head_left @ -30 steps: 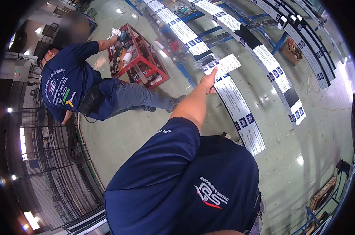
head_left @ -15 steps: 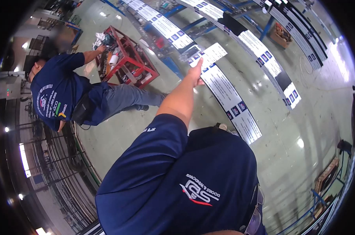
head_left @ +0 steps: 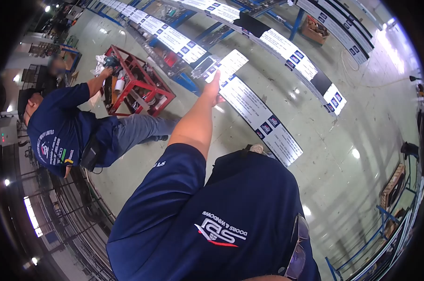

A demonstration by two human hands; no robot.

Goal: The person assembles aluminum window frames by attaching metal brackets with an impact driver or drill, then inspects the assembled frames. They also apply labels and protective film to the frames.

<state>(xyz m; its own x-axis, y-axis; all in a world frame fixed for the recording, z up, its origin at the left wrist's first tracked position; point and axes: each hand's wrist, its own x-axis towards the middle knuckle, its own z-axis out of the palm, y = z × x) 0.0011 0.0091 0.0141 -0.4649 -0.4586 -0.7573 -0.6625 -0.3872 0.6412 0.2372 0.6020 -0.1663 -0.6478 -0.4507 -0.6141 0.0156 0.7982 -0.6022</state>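
My left hand (head_left: 212, 90) is closed at the edge of a long, narrow profile (head_left: 261, 114) covered in white film with blue logos and printed text. My thumb lies on top and the fingertips curl round the side. From the hand the profile slants down toward my body. A short white printed piece (head_left: 233, 63) crosses its far end, right at my thumb. Close beyond lies the end of another film-covered profile (head_left: 167, 35) on a blue rack. My right hand is out of the picture.
A co-worker (head_left: 64, 122) in a dark blue shirt reaches to a red metal cart (head_left: 151, 86) holding tools. More film-covered profiles (head_left: 287, 49) rest on blue racks to the right. A box (head_left: 315, 30) sits below them. Sunglasses (head_left: 298, 253) hang from my shirt.
My view has shifted, so the racks, cart and co-worker sit further left. My left hand keeps its hold on the profile, which lies at nearly the same angle.
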